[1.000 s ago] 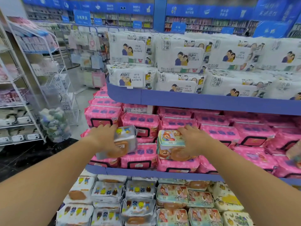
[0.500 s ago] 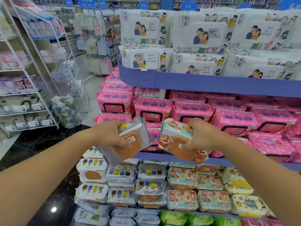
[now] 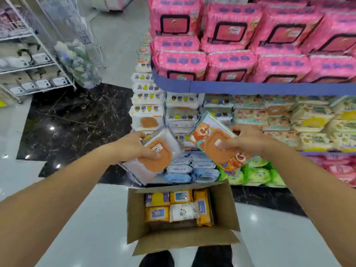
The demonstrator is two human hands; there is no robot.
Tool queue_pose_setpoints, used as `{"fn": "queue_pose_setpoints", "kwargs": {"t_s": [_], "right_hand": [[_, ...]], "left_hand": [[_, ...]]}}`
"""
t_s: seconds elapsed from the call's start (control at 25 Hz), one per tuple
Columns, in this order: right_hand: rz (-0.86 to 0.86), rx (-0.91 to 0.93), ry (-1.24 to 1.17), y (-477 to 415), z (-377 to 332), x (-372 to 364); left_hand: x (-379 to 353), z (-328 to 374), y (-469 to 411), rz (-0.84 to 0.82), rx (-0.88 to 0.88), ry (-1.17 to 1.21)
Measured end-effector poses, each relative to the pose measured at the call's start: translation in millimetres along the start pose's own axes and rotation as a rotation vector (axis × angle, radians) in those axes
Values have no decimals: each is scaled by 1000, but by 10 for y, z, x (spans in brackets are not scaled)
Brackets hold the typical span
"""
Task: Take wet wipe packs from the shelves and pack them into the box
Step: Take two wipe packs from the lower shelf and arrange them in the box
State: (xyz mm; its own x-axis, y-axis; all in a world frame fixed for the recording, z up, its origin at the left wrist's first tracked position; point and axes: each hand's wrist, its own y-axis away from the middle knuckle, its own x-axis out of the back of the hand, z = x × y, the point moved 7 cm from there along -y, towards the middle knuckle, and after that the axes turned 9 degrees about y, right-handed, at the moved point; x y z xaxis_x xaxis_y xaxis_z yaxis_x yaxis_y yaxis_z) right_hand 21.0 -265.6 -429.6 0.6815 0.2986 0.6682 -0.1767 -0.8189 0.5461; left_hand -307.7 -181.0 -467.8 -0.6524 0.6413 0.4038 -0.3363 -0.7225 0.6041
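Both packs now hang above the open box (image 3: pixel 134 212), lowered from shelf height.
Left hand (image 3: pixel 133 146) fingers clamp the white pack (image 3: pixel 154 160); right hand (image 3: pixel 248 139) fingers clamp the bear pack (image 3: pixel 215 143).

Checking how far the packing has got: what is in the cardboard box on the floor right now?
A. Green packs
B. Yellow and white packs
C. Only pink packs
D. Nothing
B: the open box holds several yellow packs and a white pack.
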Motion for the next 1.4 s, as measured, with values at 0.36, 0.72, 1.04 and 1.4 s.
{"fn": "queue_pose_setpoints", "kwargs": {"t_s": [0.36,0.72,1.04,1.4], "right_hand": [[-296,-136,116,-315,1121,-2154],[-535,-250,150,-1552,2443,-4041],[-519,-191,112,-2656,2829,-5147],[-46,-663,-411,-2477,3213,-5314]], "left_hand": [[-1061,-2012,-294,-136,230,-50],[-2470,-3718,-1757,-284,265,-313],[-2661,-4610,-2946,-324,202,-594],[-3025,-4508,-2478,248,-373,-935]]}}
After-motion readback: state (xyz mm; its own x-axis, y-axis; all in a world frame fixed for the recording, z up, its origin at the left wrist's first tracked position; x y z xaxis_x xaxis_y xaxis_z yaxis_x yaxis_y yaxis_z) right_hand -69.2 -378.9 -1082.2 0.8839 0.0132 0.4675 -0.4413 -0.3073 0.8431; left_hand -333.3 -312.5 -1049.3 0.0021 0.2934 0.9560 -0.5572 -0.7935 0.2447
